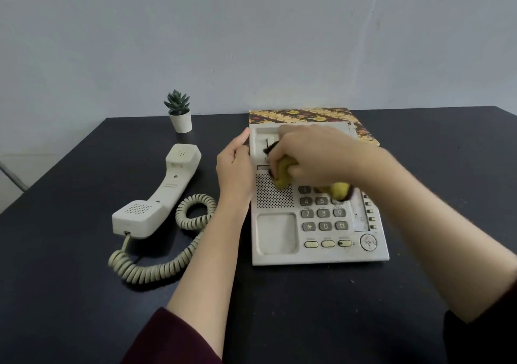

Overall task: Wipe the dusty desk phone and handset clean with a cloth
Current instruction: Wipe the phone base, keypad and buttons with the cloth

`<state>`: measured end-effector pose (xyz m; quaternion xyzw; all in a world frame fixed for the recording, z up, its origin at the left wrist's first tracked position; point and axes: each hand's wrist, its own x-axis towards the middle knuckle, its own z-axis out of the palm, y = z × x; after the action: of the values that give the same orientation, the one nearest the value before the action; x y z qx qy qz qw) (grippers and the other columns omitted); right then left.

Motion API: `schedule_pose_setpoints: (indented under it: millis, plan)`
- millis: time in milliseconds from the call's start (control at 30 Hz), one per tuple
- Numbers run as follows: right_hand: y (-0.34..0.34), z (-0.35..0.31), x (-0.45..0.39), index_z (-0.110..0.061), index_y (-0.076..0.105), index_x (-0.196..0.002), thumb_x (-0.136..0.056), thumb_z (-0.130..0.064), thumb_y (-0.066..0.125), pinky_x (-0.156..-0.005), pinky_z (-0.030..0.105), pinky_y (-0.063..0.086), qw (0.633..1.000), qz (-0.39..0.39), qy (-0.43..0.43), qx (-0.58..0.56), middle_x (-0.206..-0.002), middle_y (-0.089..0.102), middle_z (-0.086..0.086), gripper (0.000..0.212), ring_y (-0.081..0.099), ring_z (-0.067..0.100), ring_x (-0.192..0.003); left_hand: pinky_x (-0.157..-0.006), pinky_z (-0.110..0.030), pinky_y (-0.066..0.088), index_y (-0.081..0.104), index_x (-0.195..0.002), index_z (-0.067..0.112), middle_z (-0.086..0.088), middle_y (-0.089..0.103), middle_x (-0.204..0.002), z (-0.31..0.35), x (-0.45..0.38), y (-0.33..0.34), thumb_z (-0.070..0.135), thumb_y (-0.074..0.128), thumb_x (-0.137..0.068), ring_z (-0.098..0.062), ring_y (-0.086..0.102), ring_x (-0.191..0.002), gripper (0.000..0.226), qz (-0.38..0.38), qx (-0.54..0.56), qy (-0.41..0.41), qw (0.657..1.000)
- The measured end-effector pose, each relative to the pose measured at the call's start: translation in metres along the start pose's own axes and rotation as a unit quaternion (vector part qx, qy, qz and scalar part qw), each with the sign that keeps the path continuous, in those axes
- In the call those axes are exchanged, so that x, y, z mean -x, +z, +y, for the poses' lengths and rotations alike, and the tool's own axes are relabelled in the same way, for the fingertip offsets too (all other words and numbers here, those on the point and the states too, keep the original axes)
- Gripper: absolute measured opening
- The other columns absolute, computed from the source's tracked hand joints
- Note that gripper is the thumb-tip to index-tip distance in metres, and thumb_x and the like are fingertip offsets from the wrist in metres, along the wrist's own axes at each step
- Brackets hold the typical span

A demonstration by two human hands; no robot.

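Right hand point(313, 154) clamps a bunched yellow cloth point(284, 175) with dark trim, fingers curled round it, pressing it onto the upper face of the desk phone point(319, 254); a second lump of the same cloth sticks out under the wrist, over the top row of keys. Directly below the grip sits the perforated speaker grille point(272, 196), partly covered by the cloth's lower edge. Left hand point(235, 168) holds the phone's left edge just beside the grip, thumb up against the cradle corner, fingers wrapped down the side. Readable on the keypad point(323, 214) below and right of the grip: 1, 4, 5, 7, 8, 9, *, 0 and a square symbol; the other keys are hidden by cloth. A round dial marked "VOL" point(368, 242) lies at the phone's near right corner. Tiny labels above the three oval buttons are too small to read. Grime shows on the phone's casing. Handset point(159, 196) lies off the cradle, face up, well left of the gripping hand, its coiled cord point(156, 268) looping across the dark desk point(307, 321). Behind the grip, a batik-patterned box point(302, 115) touches the phone's rear. A small potted succulent point(179, 112) stands far left, at the wall.
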<state>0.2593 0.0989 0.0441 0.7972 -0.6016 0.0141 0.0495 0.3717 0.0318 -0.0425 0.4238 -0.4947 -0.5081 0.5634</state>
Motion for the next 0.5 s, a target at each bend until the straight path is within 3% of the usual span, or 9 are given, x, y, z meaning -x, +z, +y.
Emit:
schedule_pose_setpoints:
  millis: [100,200,300,433,500]
  plan:
    - [-0.011,0.020,0.004,-0.034,0.066,-0.104,-0.086,-0.016,0.050,-0.070,0.030,0.035,0.993,0.076,0.088,-0.016,-0.097,0.045,-0.004,0.030,0.052,0.023,-0.089,-0.103,-0.035,0.044,0.064,-0.122,0.015,0.005,0.065,-0.121,0.001,0.000,0.000,0.006,0.045,-0.088,-0.009,0.059,-0.113,0.040,0.006,0.008,-0.004,1.000]
    - [-0.014,0.027,-0.002,-0.029,0.063,-0.118,-0.090,-0.018,0.049,-0.067,0.031,0.035,0.975,0.169,0.143,-0.008,-0.106,0.049,0.005,0.033,0.053,0.028,-0.085,-0.098,-0.029,0.048,0.061,-0.125,0.017,0.007,0.066,-0.116,0.001,0.002,0.001,0.003,0.046,-0.092,-0.002,0.062,-0.101,0.040,-0.010,-0.008,0.016,1.000]
    - [0.000,0.016,-0.017,-0.029,0.063,-0.119,-0.093,-0.021,0.050,-0.066,0.032,0.034,0.982,0.143,0.121,0.005,-0.104,0.046,0.005,0.030,0.054,0.029,-0.096,-0.093,-0.026,0.050,0.058,-0.129,0.015,0.002,0.065,-0.120,-0.003,0.001,0.000,0.003,0.043,-0.093,-0.004,0.062,-0.095,0.041,-0.008,-0.029,0.042,0.999]
    - [0.018,0.000,-0.028,-0.016,0.060,-0.114,-0.094,-0.015,0.050,-0.063,0.032,0.035,0.975,0.106,0.126,0.152,-0.111,0.046,0.008,0.023,0.051,0.027,-0.102,-0.065,-0.014,0.042,0.057,-0.130,0.016,-0.012,0.067,-0.113,-0.006,0.002,0.003,0.005,0.041,-0.095,0.002,0.052,-0.060,0.040,0.005,-0.066,0.065,0.996]
    - [0.011,-0.005,-0.027,-0.013,0.057,-0.114,-0.092,-0.011,0.048,-0.065,0.032,0.034,0.973,0.073,0.123,0.181,-0.111,0.048,0.010,0.023,0.050,0.027,-0.101,-0.068,-0.015,0.042,0.058,-0.129,0.015,-0.006,0.068,-0.113,-0.005,0.001,0.004,0.003,0.040,-0.095,-0.007,0.059,-0.068,0.040,0.010,-0.059,0.068,0.996]
